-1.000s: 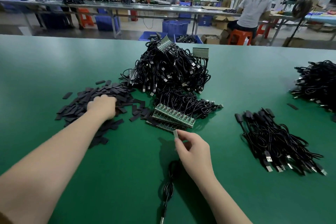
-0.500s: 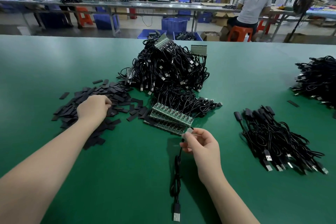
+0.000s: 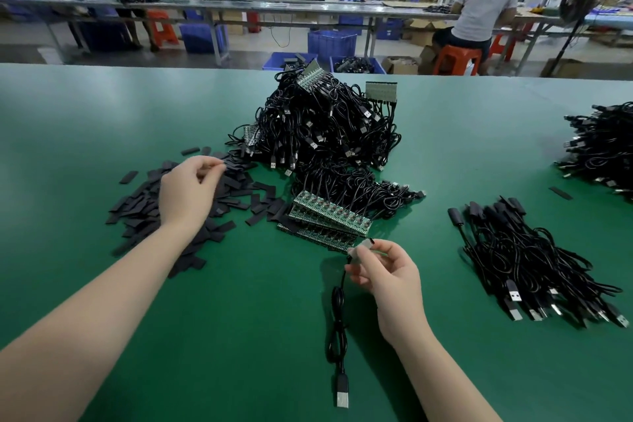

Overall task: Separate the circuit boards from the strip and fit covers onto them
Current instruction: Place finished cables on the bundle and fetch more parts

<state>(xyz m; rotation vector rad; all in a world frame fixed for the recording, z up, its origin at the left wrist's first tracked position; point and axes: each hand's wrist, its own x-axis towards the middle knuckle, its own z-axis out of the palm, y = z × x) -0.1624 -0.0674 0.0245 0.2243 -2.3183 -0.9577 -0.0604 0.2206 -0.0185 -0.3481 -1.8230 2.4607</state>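
Pinching one separated circuit board [image 3: 362, 246] in your right hand [image 3: 387, 276], its cable [image 3: 337, 325] trailing beneath, your left hand [image 3: 190, 188] picks a cover [image 3: 221, 165] from the pile below it; a loose pinch could drop that cover.

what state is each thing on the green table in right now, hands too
left hand: raised over the cover pile, fingertips pinched, contents too small to tell
right hand: pinching a separated circuit board
separated circuit board: uncovered, cable hanging to the table
circuit board strips: stacked, unseparated
black covers: loose pile
finished cables: bundled, right side
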